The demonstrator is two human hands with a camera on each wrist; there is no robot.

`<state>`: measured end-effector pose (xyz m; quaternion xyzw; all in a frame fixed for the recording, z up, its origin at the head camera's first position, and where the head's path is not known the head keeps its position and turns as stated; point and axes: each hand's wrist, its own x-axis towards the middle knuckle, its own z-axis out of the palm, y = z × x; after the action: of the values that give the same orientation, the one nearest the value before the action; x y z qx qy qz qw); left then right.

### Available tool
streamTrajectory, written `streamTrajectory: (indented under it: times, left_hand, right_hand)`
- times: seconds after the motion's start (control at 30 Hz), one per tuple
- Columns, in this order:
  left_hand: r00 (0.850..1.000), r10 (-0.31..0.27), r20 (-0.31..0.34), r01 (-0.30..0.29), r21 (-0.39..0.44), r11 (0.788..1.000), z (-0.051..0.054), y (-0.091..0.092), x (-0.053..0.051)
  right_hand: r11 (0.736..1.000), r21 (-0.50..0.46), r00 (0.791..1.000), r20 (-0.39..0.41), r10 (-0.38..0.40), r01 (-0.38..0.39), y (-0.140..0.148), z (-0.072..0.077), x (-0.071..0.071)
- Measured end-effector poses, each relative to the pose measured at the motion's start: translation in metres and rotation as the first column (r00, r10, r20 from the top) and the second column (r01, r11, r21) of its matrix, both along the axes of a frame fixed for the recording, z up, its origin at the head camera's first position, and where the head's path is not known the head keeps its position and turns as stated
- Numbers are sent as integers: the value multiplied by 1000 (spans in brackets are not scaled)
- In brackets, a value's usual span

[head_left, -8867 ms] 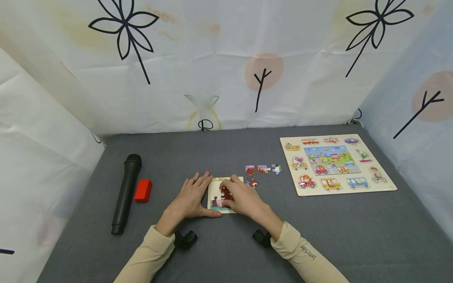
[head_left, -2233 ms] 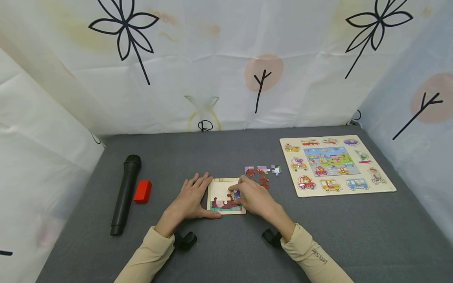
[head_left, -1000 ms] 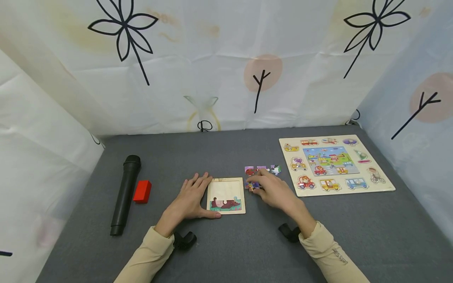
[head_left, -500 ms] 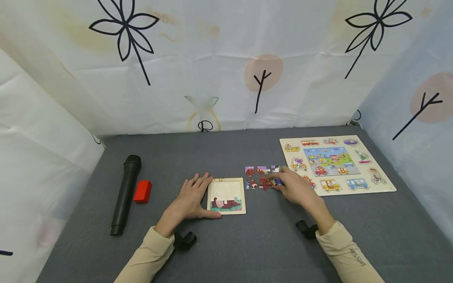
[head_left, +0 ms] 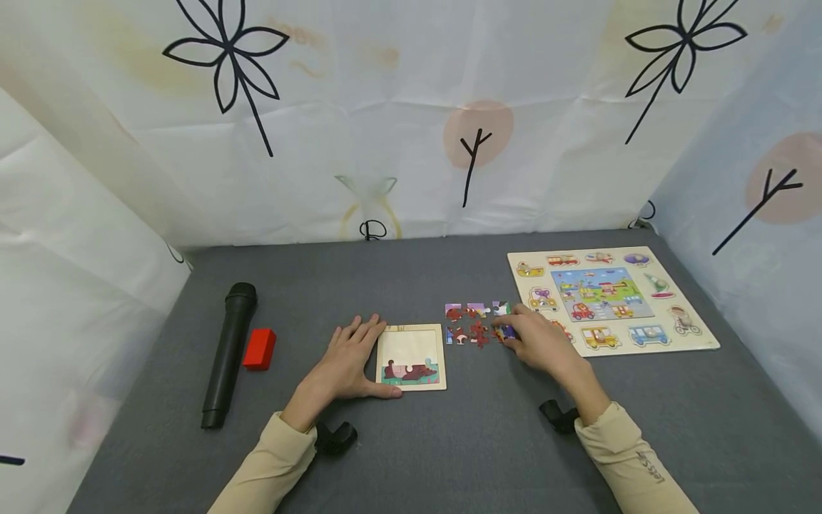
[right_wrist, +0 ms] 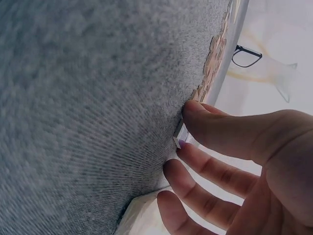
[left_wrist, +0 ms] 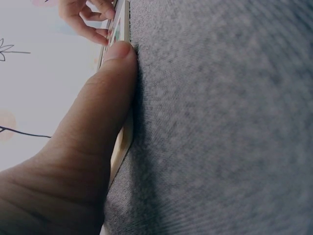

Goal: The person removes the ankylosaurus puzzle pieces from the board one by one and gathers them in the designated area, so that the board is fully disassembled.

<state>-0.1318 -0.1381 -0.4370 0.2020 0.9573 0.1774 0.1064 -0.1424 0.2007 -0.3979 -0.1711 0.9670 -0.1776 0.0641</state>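
A small wooden jigsaw tray point(head_left: 409, 344) lies in the middle of the table, with joined brown, pink and green pieces point(head_left: 411, 371) along its bottom. My left hand point(head_left: 349, 364) rests spread at the tray's left side, its thumb point(left_wrist: 120, 63) along the near edge. Right of the tray, my right hand point(head_left: 546, 346) pinches a blue puzzle piece point(head_left: 506, 333) at table level, between thumb and index finger. In the right wrist view that puzzle piece point(right_wrist: 181, 136) is mostly hidden. Beside it are a red puzzle piece point(head_left: 478, 333) and several others in two rows.
A large wooden vehicle puzzle board point(head_left: 681, 343) lies at the back right, close to my right hand. At the left are a black microphone point(head_left: 230, 353) and a red block point(head_left: 260, 349). White printed cloth point(head_left: 398, 128) walls in the grey table point(head_left: 417, 457).
Pieces once higher in the tray are out; only its bottom row stays. My right hand has carried the blue piece from the tray to the loose rows' right end. The left hand stays put.
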Motion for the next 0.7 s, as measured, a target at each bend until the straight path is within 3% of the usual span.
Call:
streamTrajectory:
  times: [0.43,0.7]
  left_hand:
    - [1000,3,4,-3,-3,1000,0,0,0]
    - [1000,6,7,-6,-5,1000,1,0,0]
  right_hand:
    - [998,-49,997,-70,31,-34,-5,5,2]
    - [985,-138,994,-52,94,-101,-19,6,11]
